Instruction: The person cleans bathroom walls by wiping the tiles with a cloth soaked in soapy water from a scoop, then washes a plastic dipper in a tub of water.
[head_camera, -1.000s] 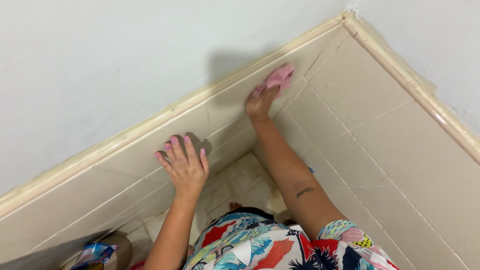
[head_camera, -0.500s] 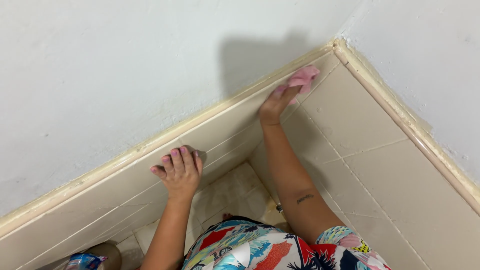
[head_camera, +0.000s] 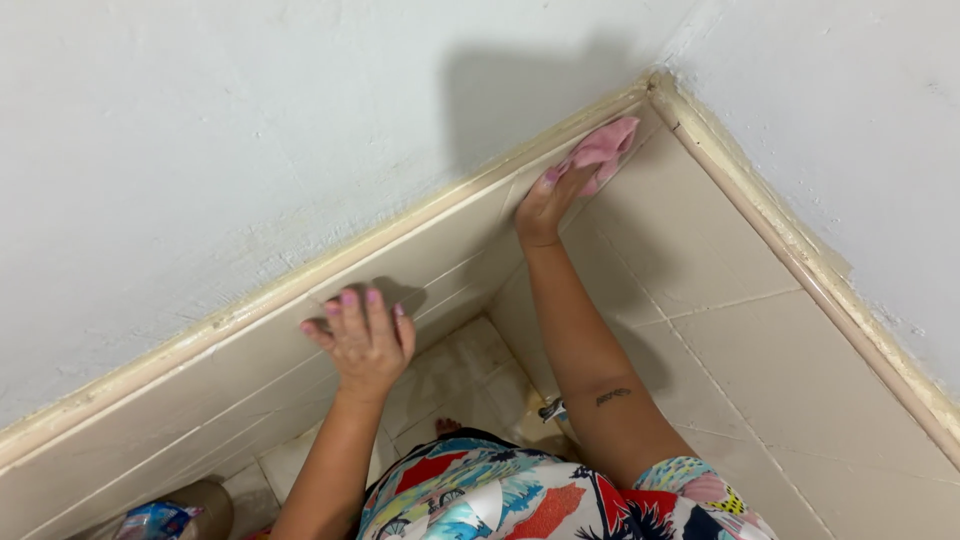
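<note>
The right hand (head_camera: 548, 200) reaches up into the corner where two tiled walls meet and presses a pink cloth (head_camera: 603, 150) against the cream tile just under the trim strip (head_camera: 430, 215). The fingers are folded over the lower edge of the cloth, pinning it flat to the wall, so the hand is closed on it rather than spread. The cloth sits at the very top of the tiling, touching the corner joint, with its upper edge against the trim.

The left hand (head_camera: 362, 340) rests lower down on the left tiled wall (head_camera: 200, 400), fingers fanned wide and palm against the tile, holding nothing.

Above the trim both walls are painted white (head_camera: 250, 130), and the raised arm casts a shadow on them. Far below, between the arms, lies a pale tiled floor (head_camera: 470, 370). The person wears a colourful patterned garment (head_camera: 520, 500). A brown container with a blue-and-white wrapper on it (head_camera: 165, 518) stands at the lower left.
</note>
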